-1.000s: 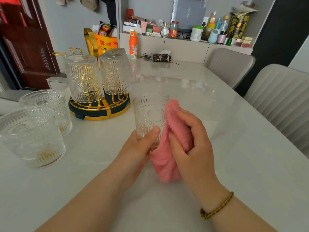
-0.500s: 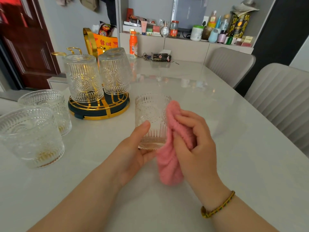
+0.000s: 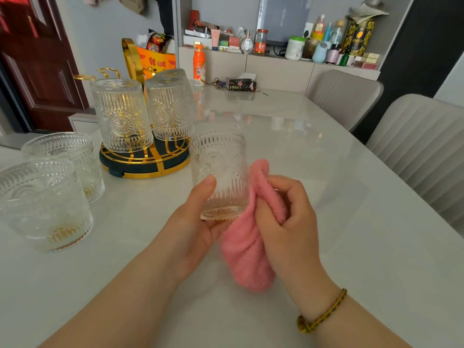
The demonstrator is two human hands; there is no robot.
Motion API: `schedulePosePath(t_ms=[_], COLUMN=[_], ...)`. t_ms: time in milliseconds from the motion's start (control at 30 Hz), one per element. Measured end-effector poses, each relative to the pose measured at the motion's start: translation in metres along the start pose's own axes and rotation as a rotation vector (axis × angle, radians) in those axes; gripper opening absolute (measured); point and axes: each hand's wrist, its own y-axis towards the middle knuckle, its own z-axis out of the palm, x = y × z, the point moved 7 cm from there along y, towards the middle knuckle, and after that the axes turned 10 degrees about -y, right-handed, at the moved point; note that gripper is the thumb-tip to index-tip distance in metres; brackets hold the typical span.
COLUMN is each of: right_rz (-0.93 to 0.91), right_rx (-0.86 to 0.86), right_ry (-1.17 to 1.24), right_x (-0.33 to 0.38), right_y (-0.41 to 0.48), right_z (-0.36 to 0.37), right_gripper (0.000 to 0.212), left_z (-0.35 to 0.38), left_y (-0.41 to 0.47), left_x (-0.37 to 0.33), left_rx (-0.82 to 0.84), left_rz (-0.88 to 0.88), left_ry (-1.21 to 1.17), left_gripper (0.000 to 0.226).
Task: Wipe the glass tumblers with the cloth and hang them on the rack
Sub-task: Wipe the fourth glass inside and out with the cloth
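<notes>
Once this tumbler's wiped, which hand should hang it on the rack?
Left. The left hand grips the clear embossed glass tumbler, and the round gold-wire rack with the dark base stands on that same side. The right hand is full of the pink fluffy cloth.

"PINO" on black packet (image 3: pixel 241 84)

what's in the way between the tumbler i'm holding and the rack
Nothing lies on the table between the held tumbler and the rack. On the rack itself, two upturned tumblers fill the near side; the free gold hooks show behind them, at the far left.
</notes>
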Motion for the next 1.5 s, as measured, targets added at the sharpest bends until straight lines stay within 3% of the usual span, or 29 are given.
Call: schedulePosePath(t_ms=[133, 300, 467, 567, 700, 767, 900, 967, 1100, 1233, 1367, 1500], right_rz=[-0.3, -0.049, 0.175, -0.019, -0.315, -0.347, -0.121, 0.031, 0.133, 0.094, 0.046, -0.026], right_rx=[-0.072, -0.178, 0.02, -0.027, -0.102, -0.126, -0.123, -0.055, 0.109, 0.145, 0.109, 0.055], right_ry=[-0.113, 0.038, 0.037, -0.041, -0.111, -0.127, -0.019, 0.043, 0.114, 0.102, 0.093, 0.052], right_x=[0.025, 0.008, -0.014, 0.004, 0.03, 0.031, 0.014, 0.001, -0.007, -0.005, -0.006, -0.005], right_y=[-0.001, 0.015, 0.013, 0.005, 0.002, 0.007, 0.019, 0.02, 0.013, 0.009, 0.009, 0.008], right_z=[-0.012, -0.033, -0.01, -0.01, -0.02, -0.026, -0.034, -0.026, -0.006, -0.002, -0.003, -0.004], right_gripper=[0.027, 0.035, 0.021, 0.026, 0.024, 0.025, 0.032, 0.029, 0.026, 0.037, 0.034, 0.031], left_z=[-0.001, 0.007, 0.004, 0.001, 0.003, 0.005, 0.012, 0.015, 0.006, 0.001, -0.004, -0.016], left_y=[0.002, -0.003, 0.0, 0.003, 0.005, 0.003, -0.002, -0.002, 0.002, 0.002, 0.005, 0.009], left_x=[0.006, 0.017, 0.008, 0.002, 0.006, 0.012, 0.014, 0.012, 0.005, -0.001, -0.003, -0.009], left_rx=[0.041, 0.128, 0.08, 0.053, 0.104, 0.152, 0.244, 0.263, 0.141, 0.091, 0.051, -0.109], left_rz=[-0.033, -0.08, -0.028, 0.017, 0.026, 0.004, 0.034, 0.05, 0.043, 0.084, 0.138, 0.211], left_ry=[0.141, 0.21, 0.096, 0.026, 0.168, 0.236, 0.216, 0.189, 0.124, 0.195, 0.293, 0.293], left_gripper=[0.021, 0.027, 0.032, 0.043, 0.045, 0.055, 0.073, 0.069, 0.03, 0.039, 0.09, 0.079])
